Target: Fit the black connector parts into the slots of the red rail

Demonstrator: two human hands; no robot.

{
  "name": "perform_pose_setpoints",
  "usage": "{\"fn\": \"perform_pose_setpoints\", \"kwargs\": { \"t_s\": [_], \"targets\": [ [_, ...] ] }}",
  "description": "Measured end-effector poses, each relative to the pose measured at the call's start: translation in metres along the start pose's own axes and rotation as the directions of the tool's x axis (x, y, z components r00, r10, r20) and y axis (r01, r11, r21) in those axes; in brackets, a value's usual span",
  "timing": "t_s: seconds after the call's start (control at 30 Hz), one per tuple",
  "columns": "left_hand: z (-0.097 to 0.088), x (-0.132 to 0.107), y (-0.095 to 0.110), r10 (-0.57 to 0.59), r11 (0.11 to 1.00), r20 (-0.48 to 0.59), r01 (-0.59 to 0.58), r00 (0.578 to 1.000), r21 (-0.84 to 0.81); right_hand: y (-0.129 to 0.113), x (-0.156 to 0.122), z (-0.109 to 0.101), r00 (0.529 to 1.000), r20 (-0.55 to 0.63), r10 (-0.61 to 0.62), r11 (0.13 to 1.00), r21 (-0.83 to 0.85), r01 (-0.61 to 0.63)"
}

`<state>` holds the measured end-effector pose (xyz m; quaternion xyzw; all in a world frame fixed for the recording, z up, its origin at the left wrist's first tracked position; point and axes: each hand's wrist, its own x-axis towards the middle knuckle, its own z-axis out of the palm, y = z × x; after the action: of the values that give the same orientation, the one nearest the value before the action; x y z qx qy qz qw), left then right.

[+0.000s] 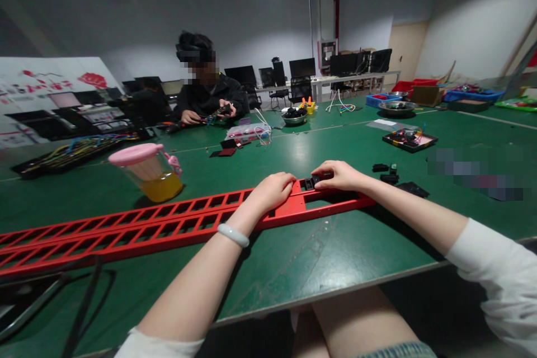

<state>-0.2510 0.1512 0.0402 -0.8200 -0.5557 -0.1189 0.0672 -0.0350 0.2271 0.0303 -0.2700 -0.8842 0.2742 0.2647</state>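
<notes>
A long red slotted metal panel lies across the green table, with a ladder-like row of slots on its left and larger openings at its right end. My left hand is over the panel, fingers together and bent toward its far edge, holding it. Between the thumb and fingers of my right hand is a small black plastic socket module, sitting at an opening in the panel's far rail. My fingers partly cover the module, so I cannot tell whether it is seated.
Several loose black modules lie right of my right hand. A pink-lidded jug of yellow liquid stands behind the panel. Opposite, a person handles a wired part. Farther back are a metal bowl and a parts tray.
</notes>
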Motion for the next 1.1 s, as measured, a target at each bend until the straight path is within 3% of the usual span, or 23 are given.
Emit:
{"fn": "perform_pose_setpoints", "kwargs": {
  "t_s": [1.1],
  "targets": [
    [-0.0023, -0.0001, 0.0030, -0.015, 1.000, 0.000, 0.015, 1.000, -0.009, 0.0006, 0.0014, 0.0002, 1.000, 0.007, -0.018, 0.999, -0.044, 0.018]
  ]
}}
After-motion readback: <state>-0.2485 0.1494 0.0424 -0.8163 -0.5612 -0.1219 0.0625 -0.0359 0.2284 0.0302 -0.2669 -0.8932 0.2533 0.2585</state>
